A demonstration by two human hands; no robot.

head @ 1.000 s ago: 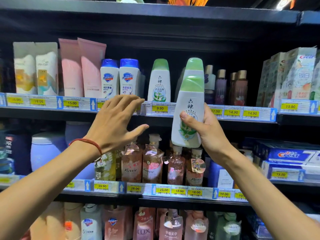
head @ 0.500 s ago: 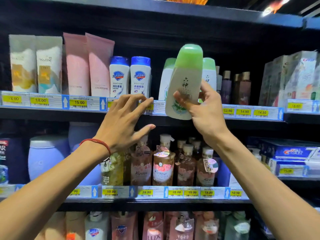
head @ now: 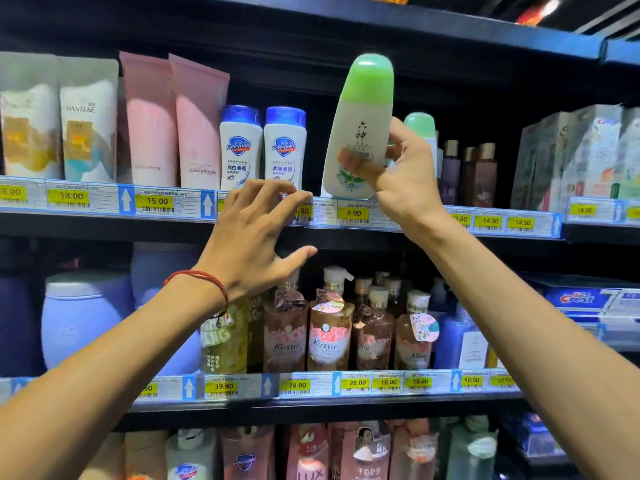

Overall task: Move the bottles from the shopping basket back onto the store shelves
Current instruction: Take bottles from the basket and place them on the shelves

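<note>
My right hand (head: pixel 401 178) grips a white bottle with a green cap (head: pixel 360 123) and holds it upright at the front edge of the upper shelf (head: pixel 104 216), just above the 9.90 price tag. A matching green-capped bottle (head: pixel 420 128) stands behind it on that shelf, mostly hidden by my fingers. My left hand (head: pixel 252 237) hovers open in front of the shelf edge, left of the held bottle, fingers spread and holding nothing. The shopping basket is out of view.
Two blue-capped Safeguard bottles (head: pixel 263 147) stand just left of the held bottle, then pink tubes (head: pixel 176 123) and Pantene pouches. Small brown bottles (head: pixel 478 174) and toothpaste boxes sit to the right. Kirstie pump bottles (head: pixel 329 327) fill the shelf below.
My right hand has lifted the green-capped bottle from below the shelf edge up to the upper shelf and turned it upright. My left hand has stayed open near the shelf edge.
</note>
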